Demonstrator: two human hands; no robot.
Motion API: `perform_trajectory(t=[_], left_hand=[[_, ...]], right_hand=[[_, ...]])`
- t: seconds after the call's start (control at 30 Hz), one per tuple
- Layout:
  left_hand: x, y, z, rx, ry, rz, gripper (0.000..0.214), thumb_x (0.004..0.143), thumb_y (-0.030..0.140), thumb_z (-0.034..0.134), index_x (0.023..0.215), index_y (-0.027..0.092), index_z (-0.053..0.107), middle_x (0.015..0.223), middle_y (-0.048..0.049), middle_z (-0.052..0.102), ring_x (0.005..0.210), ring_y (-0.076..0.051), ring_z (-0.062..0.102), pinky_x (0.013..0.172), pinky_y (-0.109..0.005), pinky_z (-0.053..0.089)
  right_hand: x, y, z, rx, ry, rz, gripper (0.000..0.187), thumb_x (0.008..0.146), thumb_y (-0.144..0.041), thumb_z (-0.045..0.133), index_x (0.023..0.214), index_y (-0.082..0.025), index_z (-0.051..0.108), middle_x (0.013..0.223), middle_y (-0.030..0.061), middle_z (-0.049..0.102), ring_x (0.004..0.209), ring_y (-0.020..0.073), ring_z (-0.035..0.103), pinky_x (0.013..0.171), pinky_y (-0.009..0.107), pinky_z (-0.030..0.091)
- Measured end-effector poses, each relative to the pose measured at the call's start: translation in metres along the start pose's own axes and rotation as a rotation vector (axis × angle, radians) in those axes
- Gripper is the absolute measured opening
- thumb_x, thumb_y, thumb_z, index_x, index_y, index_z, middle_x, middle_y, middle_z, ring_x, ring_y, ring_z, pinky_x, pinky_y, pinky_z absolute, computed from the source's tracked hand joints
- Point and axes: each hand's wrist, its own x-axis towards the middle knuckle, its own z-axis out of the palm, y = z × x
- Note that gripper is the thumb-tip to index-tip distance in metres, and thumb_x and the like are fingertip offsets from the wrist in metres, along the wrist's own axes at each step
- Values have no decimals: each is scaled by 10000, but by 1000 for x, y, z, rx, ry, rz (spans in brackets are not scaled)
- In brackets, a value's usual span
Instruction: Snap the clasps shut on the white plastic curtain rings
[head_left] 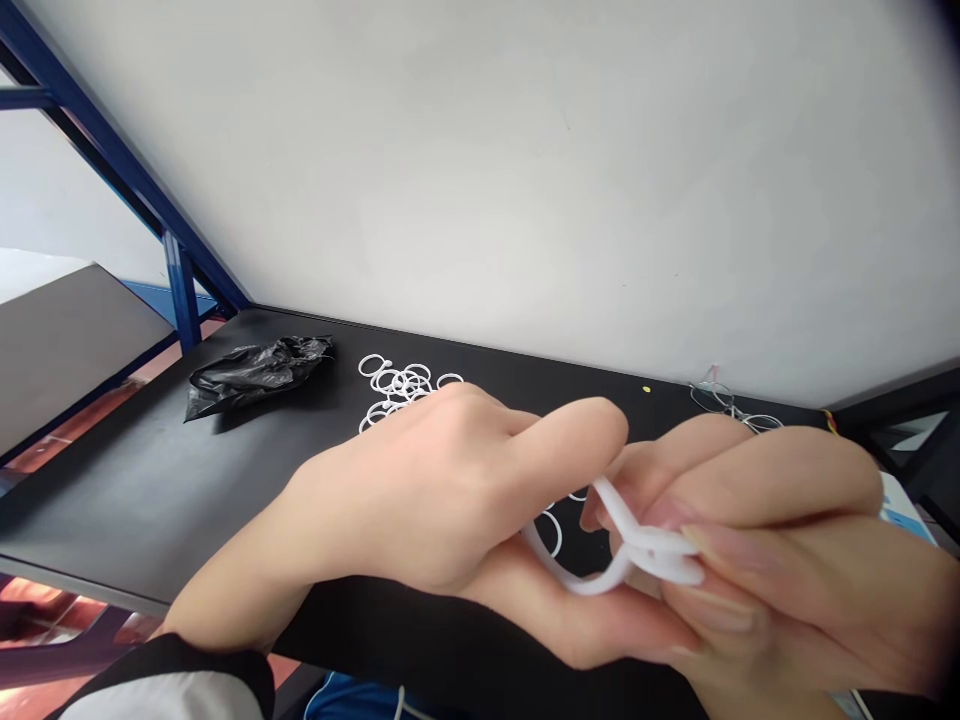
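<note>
Both my hands meet close to the camera over a black table. Between them is a white plastic ring, bent out of round. My left hand curls around its left side, thumb underneath and index finger over the top. My right hand pinches the ring's right end between thumb and fingers. Behind my left hand a pile of several loose white rings lies on the table, and one or two more rings show in the gap between my hands.
A crumpled black plastic bag lies at the table's back left. Thin wire loops rest by the white wall at the back right. A blue metal frame and a lower dark shelf stand to the left.
</note>
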Motion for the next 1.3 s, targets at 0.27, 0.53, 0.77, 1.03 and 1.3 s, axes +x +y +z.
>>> perform_trajectory(t=[0.27, 0.53, 0.77, 1.03, 1.3], left_hand=[[0, -3, 2, -21, 12, 17, 478, 798, 599, 616, 776, 234, 309, 501, 89, 302, 416, -77, 232, 388, -250, 222], [4, 1, 0, -73, -10, -18, 399, 879, 522, 528, 747, 223, 300, 508, 92, 327, 414, -57, 290, 390, -201, 243], [5, 1, -2, -47, -50, -45, 388, 891, 528, 500, 747, 220, 314, 523, 92, 367, 419, -50, 290, 407, -181, 254], [5, -8, 2, -11, -16, -31, 426, 861, 573, 553, 773, 223, 327, 528, 102, 394, 409, -50, 299, 385, -180, 251], [8, -9, -5, 86, -78, -79, 281, 926, 488, 483, 908, 211, 441, 572, 96, 485, 428, -56, 388, 447, -184, 297]], right_hand=[[14, -6, 4, 87, 88, -166, 545, 797, -56, 641, 1106, -505, 638, 726, -50, 584, 541, 161, 544, 422, 255, 543], [-3, 3, 11, 224, 151, -50, 436, 906, -77, 517, 1115, -437, 647, 836, -5, 539, 586, 116, 569, 432, 223, 554], [-13, 7, 11, 238, 149, -30, 582, 723, 65, 655, 1038, -424, 659, 881, -36, 593, 593, 107, 578, 446, 231, 562], [-15, 17, 14, 140, 279, -55, 193, 838, -89, 621, 991, -187, 688, 775, 10, 651, 648, 143, 611, 471, 303, 520], [-9, 22, 10, 78, 426, -53, 193, 913, -209, 571, 1054, -226, 703, 757, 20, 680, 633, 168, 631, 484, 326, 517]])
